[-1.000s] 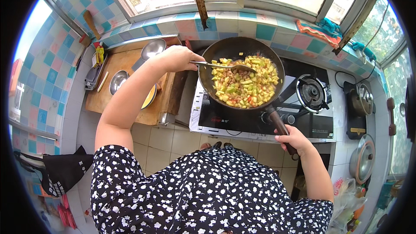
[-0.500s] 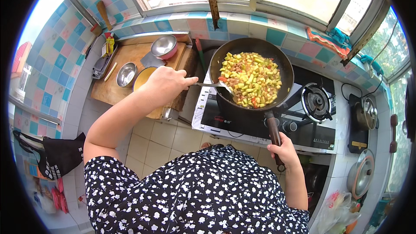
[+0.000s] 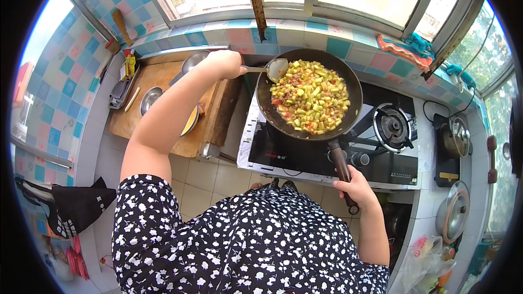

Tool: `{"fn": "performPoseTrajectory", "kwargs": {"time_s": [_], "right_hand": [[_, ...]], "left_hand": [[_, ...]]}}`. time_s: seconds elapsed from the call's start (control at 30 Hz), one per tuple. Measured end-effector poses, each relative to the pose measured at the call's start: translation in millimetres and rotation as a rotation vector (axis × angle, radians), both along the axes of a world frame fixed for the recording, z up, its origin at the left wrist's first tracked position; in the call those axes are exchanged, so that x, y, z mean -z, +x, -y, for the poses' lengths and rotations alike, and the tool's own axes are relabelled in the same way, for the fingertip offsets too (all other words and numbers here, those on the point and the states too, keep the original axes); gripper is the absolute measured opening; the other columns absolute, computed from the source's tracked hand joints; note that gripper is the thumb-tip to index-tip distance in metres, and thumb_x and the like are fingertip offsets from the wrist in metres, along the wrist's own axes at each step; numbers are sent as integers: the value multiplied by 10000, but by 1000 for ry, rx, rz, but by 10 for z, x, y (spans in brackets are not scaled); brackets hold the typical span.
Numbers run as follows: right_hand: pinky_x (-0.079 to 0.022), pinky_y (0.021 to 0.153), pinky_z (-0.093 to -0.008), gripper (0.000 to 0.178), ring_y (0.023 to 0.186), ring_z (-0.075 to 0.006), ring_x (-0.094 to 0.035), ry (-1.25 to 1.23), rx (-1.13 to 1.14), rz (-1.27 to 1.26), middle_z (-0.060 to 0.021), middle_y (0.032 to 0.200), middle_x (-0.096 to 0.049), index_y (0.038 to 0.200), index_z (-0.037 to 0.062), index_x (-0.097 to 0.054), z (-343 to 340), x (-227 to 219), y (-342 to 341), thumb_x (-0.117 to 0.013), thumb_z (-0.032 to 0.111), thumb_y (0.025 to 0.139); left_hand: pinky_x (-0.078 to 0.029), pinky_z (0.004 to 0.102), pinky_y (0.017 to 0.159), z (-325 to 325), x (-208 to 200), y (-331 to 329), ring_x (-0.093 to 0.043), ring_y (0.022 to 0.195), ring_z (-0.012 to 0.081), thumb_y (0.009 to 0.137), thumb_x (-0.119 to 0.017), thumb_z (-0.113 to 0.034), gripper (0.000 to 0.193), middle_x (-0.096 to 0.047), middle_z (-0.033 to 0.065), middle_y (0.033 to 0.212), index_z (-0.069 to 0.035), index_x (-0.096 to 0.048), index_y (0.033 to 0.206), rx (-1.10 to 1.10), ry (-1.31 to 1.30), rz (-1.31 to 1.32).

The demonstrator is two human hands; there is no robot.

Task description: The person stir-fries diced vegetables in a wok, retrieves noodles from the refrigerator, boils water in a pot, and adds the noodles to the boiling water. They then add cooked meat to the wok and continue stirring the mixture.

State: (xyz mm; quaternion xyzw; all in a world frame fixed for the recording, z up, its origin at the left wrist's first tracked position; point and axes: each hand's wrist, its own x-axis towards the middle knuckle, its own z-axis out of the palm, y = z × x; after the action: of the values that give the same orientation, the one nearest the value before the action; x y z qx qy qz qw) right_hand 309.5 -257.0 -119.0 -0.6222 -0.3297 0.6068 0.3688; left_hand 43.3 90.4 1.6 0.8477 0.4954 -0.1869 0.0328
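Head view: the metal ladle [image 3: 277, 69] lies over the wok's left inner wall, just right of your nearer left hand [image 3: 224, 65], whose fingers pinch its handle, long axis running nearly level from left to right. Glistening yellow-green diced food [image 3: 313, 100] fills the round, dark wok [image 3: 355, 92] over a glossy black stove [image 3: 387, 171]; your right hand [image 3: 357, 188] curls its fingers around the smooth brown wok handle [image 3: 339, 160] slanting toward you.

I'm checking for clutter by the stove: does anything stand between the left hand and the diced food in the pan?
Only the left rim of the pan, which the spoon in the left hand reaches across; nothing else visible blocks the way to the diced food.
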Motion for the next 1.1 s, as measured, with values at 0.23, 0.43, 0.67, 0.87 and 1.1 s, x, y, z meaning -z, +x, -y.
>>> {"fn": "performPoseTrajectory", "kwargs": {"time_s": [0.23,0.43,0.67,0.87,1.1], "right_hand": [[-417,489,-243,405,514,-95,-518,-5,-5,27,-17,730,-524,1095,-28,-499,-21,-55,10,-694,109,766],[-431,495,-256,344,524,-102,-522,-31,-11,39,-31,758,-524,1040,-14,-494,-28,-90,5,-685,91,774],[-428,485,-255,347,519,-103,-523,-22,-25,47,-29,741,-520,1035,-8,-492,-18,-92,4,-685,110,773],[-423,474,-254,378,517,-102,-525,-10,-16,62,-20,735,-513,1056,-11,-489,-4,-68,8,-690,124,765],[-423,467,-252,417,512,-100,-524,0,-40,79,-18,737,-513,1113,-28,-487,-11,-92,-3,-681,105,769]], "left_hand": [[-474,322,547,-48,597,245,-590,577,175,869,-632,-431,408,-614,79,679,-136,-664,1149,97,-380,316],[-498,354,575,423,241,-153,-640,661,228,865,-624,-353,354,-644,94,736,-187,-623,1178,640,251,114],[-460,328,493,1133,-212,-807,-599,589,201,860,-620,-243,328,-545,21,716,-167,-598,1178,735,523,182],[-474,314,508,1401,-348,-700,-625,631,181,858,-607,-240,318,-565,29,772,-148,-614,1162,691,428,-29],[-518,370,653,982,148,-262,-656,790,253,912,-553,-311,329,-649,69,898,-147,-612,1191,465,325,48]]}}
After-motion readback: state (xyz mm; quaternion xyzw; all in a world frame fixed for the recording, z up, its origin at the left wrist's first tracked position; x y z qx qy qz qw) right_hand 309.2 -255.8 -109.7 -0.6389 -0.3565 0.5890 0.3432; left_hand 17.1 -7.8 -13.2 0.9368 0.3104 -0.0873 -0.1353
